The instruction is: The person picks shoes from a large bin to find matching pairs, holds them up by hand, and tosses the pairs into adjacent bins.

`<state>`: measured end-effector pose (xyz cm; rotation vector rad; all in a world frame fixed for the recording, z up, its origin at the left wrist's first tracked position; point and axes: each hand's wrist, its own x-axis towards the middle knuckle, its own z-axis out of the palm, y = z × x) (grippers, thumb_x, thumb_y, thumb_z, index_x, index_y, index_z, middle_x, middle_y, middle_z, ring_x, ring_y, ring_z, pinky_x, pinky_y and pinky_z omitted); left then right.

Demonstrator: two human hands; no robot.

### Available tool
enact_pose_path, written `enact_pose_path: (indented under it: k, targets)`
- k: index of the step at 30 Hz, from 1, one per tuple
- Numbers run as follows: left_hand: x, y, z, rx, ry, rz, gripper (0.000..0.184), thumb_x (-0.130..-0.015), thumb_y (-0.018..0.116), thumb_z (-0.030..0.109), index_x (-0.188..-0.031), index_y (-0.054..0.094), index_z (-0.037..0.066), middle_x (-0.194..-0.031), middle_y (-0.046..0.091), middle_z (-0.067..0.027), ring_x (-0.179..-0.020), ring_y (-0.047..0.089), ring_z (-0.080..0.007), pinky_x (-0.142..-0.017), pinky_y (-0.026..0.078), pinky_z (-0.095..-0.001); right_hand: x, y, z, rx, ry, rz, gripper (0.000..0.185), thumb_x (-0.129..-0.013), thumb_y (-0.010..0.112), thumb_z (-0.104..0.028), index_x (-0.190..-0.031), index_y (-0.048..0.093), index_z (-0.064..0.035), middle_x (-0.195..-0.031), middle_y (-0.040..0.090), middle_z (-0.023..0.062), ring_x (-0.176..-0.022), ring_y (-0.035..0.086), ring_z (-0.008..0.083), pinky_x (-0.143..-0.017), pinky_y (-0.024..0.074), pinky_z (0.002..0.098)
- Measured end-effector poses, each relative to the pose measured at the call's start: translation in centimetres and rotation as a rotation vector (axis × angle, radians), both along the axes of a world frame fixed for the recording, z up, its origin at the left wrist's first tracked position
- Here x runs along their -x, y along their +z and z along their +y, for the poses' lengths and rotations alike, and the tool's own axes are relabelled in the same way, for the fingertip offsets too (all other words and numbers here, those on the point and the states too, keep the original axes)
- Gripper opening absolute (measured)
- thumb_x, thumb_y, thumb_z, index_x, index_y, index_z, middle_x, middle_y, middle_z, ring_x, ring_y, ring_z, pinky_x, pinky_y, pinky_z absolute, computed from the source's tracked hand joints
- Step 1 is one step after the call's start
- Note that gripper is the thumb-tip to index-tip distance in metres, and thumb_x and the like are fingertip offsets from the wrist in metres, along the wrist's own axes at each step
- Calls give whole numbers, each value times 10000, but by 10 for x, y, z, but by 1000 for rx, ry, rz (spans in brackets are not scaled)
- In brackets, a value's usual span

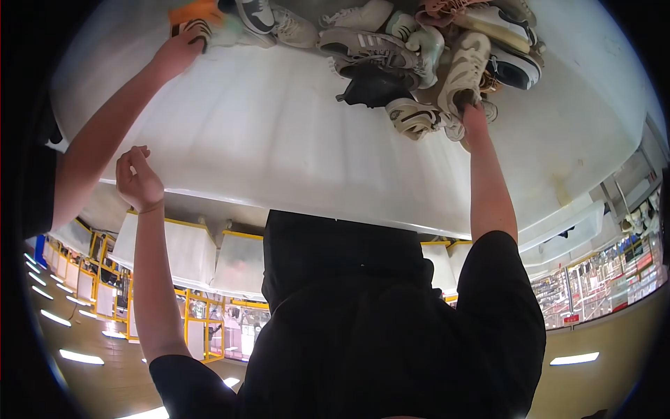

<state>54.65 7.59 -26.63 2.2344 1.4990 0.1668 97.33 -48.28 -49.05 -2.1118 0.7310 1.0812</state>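
My left hand (139,183) is raised over the near edge of the white surface (279,140), its fingers curled in and nothing visible in them. On the right, my right hand (476,120) grips a beige patterned shoe (466,66) at its opening, with the fingertips hidden inside. The shoe's toe points away from me. Close by lie a cream and black shoe (412,119), a black item (377,85) and a dark shoe with a white sole (515,68). A grey shoe with pale stripes (366,47) rests in the same pile.
From the left, a co-worker's arm (105,140) reaches across, its hand (180,52) on a striped shoe beside an orange item (195,12). More shoes (293,28) line the far side. White bins (241,262) with yellow frames stand beyond the near edge.
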Motion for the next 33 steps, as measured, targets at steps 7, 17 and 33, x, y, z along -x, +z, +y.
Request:
enact_pose_path:
  k: [7, 17, 33]
  targets:
    - [-1, 0, -2, -10, 17, -19, 264, -1024, 607, 199, -883, 709, 1, -915, 720, -84, -844, 694, -180, -818, 552, -327, 8, 5, 47, -29, 507, -50, 332, -991, 548, -141, -1299, 575, -17, -1208, 627, 174, -1089, 652, 293, -861, 566, 420]
    - [-15, 9, -4, -48, -70, -9, 247, -1005, 606, 154, -838, 688, -8, -825, 701, -83, -796, 688, -193, -776, 544, -326, 43, 41, 259, -757, 146, 7, 553, -1029, 627, -323, -1457, 471, -10, -1294, 645, 142, -1177, 655, 283, -975, 529, 387]
    - [-15, 13, 5, -113, -258, 87, 202, -965, 597, 136, -797, 681, 59, -798, 717, -63, -805, 660, -290, -798, 517, -414, 147, 133, 310, -903, -60, 487, 610, -1121, 325, -507, -1480, 487, -42, -1388, 620, 94, -1247, 598, 223, -1069, 475, 406]
